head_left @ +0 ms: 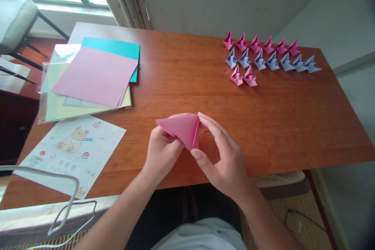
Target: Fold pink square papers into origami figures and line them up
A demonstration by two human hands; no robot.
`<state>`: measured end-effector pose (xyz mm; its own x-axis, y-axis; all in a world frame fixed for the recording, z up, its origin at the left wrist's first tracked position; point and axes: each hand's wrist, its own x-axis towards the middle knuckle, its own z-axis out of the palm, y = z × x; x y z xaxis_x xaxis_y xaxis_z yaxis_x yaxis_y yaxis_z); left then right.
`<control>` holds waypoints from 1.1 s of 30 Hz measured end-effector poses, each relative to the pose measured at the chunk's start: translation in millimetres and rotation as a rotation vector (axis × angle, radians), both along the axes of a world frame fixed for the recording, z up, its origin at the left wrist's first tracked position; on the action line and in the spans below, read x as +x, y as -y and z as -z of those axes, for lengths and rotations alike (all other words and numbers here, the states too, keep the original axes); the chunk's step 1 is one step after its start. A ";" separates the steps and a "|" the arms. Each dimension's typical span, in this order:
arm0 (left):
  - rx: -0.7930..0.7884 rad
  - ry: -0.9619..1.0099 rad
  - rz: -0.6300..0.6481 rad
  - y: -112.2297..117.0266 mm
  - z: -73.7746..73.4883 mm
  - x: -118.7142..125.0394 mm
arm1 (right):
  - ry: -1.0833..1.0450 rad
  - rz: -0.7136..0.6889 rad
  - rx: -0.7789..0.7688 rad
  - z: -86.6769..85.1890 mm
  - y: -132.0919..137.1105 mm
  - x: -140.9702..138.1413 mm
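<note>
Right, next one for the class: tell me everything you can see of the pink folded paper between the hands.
The pink folded paper is plain-coloured, smooth-looking and roughly triangular, with one point towards the left and another towards the person. A narrow folded flap runs along its right side. It is held over the brown wooden table. The left hand grips it from below and behind; the right hand has its thumb and index finger at the right side's two ends. Its underside is hidden.

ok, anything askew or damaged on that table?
Nothing spilled; no visible tear in the folded pink paper. Only the left side of the table looks untidy: pink sheets lie crooked over the clear packet, and the bear-print sheet sits slanted to the table edge.
</note>
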<state>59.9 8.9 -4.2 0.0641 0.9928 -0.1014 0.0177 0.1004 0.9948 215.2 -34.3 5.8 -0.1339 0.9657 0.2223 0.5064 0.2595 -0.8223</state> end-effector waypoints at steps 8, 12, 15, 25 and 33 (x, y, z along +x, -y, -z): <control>-0.014 0.070 0.049 -0.2 1.7 -3.0 | -0.168 0.209 -0.018 8.0 -10.9 4.0; -0.016 0.082 0.113 -1.1 -0.3 -3.4 | -0.223 0.200 -0.085 7.5 -14.3 4.6; -0.031 0.106 0.132 -2.1 -0.6 -4.4 | -0.278 0.172 -0.112 5.9 -13.8 5.5; -0.353 0.387 0.323 -5.3 6.6 -13.5 | -0.284 -0.190 -0.021 -6.8 -19.8 29.7; -0.551 0.517 0.389 -5.5 -0.3 -12.4 | -0.215 -0.258 0.064 -15.1 -22.1 34.9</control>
